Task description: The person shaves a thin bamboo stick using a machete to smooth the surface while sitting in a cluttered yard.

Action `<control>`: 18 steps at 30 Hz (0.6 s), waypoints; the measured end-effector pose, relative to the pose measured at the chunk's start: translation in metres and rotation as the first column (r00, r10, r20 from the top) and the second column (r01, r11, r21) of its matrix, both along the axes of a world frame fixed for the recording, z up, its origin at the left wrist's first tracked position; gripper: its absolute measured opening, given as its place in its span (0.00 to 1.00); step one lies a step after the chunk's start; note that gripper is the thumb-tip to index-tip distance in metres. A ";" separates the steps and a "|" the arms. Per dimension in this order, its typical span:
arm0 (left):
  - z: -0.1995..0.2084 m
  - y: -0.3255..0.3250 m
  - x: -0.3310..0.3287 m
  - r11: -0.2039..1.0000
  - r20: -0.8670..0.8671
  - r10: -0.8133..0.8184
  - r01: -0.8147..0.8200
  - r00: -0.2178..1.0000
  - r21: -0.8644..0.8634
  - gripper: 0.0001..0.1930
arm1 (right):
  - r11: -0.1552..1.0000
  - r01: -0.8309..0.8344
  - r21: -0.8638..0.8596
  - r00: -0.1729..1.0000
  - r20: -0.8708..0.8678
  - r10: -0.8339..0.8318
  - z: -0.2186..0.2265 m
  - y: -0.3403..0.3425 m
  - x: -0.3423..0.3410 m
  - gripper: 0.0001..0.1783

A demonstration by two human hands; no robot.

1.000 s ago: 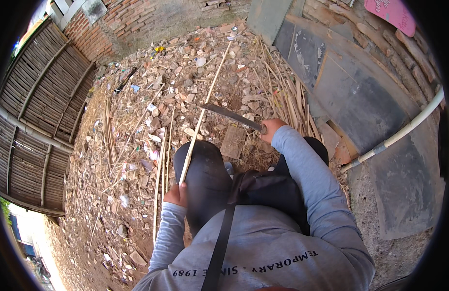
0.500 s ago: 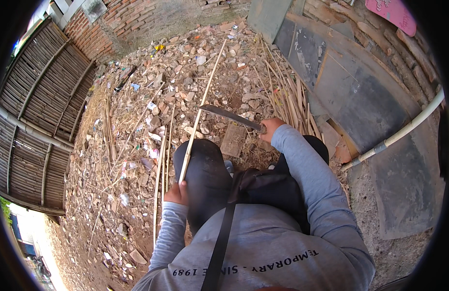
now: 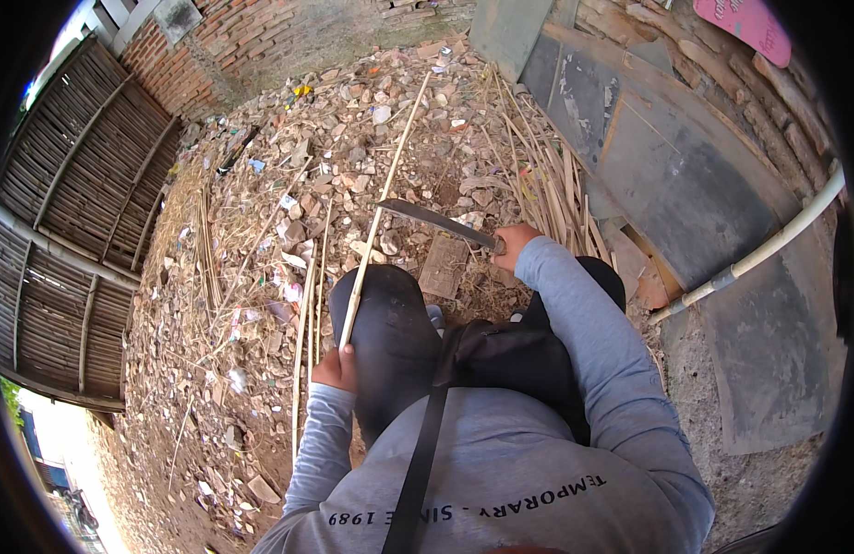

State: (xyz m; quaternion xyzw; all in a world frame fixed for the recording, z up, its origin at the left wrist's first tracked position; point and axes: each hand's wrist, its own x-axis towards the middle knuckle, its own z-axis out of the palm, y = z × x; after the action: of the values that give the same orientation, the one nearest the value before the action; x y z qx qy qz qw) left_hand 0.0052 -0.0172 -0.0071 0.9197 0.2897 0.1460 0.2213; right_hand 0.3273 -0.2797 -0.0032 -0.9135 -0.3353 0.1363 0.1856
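My left hand (image 3: 335, 368) is closed round the near end of a long, pale bamboo strip (image 3: 390, 180). The strip slants away from me past my left knee, its far end over the rubble. In my right hand (image 3: 515, 246) is the handle of a machete (image 3: 438, 222), its dark blade pointing left. The blade's tip meets the strip about halfway along; whether it cuts into the strip I cannot tell. Several other bamboo strips (image 3: 305, 323) lie on the ground to the left of my knee.
Rubble and litter (image 3: 261, 277) cover the ground. A pile of split bamboo (image 3: 561, 185) lies ahead to the right, beside dark boards (image 3: 667, 185) and a pale pipe (image 3: 769, 254). A bamboo fence (image 3: 76, 185) stands at left, a brick wall (image 3: 252, 46) at the back.
The bamboo strip's far end and the machete have shifted very slightly to the left. Both hands keep their grip in nearly the same place.
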 end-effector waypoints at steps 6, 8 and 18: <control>0.000 0.002 0.000 1.000 -0.013 0.004 -0.005 1.000 -0.019 0.26 | 0.999 0.011 -0.034 1.000 -0.006 -0.011 0.001 0.001 -0.001 0.21; 0.000 0.002 0.001 1.000 -0.026 0.008 -0.009 1.000 -0.027 0.26 | 0.999 0.017 -0.038 1.000 -0.015 -0.017 0.003 0.001 -0.003 0.21; 0.000 0.002 0.000 1.000 -0.003 -0.006 0.006 1.000 -0.014 0.27 | 0.999 -0.005 -0.049 1.000 -0.005 0.005 0.007 0.002 -0.004 0.23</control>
State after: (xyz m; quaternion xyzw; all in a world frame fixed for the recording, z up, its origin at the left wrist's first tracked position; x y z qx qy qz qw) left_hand 0.0052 -0.0149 -0.0073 0.9191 0.2883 0.1421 0.2278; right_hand 0.3231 -0.2780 0.0039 -0.9167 -0.3337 0.1471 0.1634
